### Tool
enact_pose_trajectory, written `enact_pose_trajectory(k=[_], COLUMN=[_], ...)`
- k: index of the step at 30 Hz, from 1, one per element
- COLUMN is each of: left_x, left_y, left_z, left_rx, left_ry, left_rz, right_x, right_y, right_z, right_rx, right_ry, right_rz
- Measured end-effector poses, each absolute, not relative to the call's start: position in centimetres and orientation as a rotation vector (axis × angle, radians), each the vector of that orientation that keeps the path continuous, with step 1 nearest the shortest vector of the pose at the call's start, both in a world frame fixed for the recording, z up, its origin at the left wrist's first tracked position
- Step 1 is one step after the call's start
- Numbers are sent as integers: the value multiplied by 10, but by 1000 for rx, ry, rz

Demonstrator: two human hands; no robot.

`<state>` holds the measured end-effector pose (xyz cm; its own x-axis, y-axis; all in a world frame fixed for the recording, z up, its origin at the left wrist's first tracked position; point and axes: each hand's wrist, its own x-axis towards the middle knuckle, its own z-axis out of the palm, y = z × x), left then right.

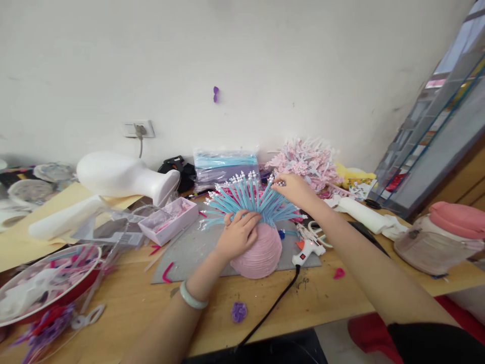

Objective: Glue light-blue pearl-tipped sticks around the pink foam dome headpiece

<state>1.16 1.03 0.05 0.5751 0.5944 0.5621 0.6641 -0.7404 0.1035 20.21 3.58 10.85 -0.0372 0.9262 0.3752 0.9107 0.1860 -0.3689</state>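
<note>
A pink ribbed dome (261,253) rests on a grey mat (182,255) in front of me. Out of its far side fans a spray of blue pipe cleaners (252,199) tipped with white beads. My left hand (238,232) lies over the dome's upper left, its bent fingers gripping it close to the bases of the pipe cleaners. At the spray's upper right, my right hand (290,187) pinches the beaded end of one blue pipe cleaner. A white hot glue gun (307,251) sits right of the dome, its black cord running toward me.
Behind stand a plastic-wrapped blue and lilac pack (225,167) and a pink beaded bunch (305,162). To the left are a white mannequin head (113,174), a lilac box (166,221) and a filled basin (87,253). A pink-lidded jar (435,242) stands right.
</note>
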Motion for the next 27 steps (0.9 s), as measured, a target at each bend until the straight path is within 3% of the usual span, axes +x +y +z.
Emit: enact_pose_trajectory(k=[8, 20, 27], left_x=[12, 11, 11], left_y=[10, 10, 10], left_z=[1, 2, 2], left_rx=[-2699, -2729, -2726], left_ry=[-1070, -1076, -1074], left_rz=[-902, -882, -881], right_x=[191, 184, 188], right_y=[43, 68, 69], right_z=[112, 112, 118], right_rx=[-1497, -1913, -1724], right_ry=[-2032, -2117, -2159], right_rz=[94, -128, -60])
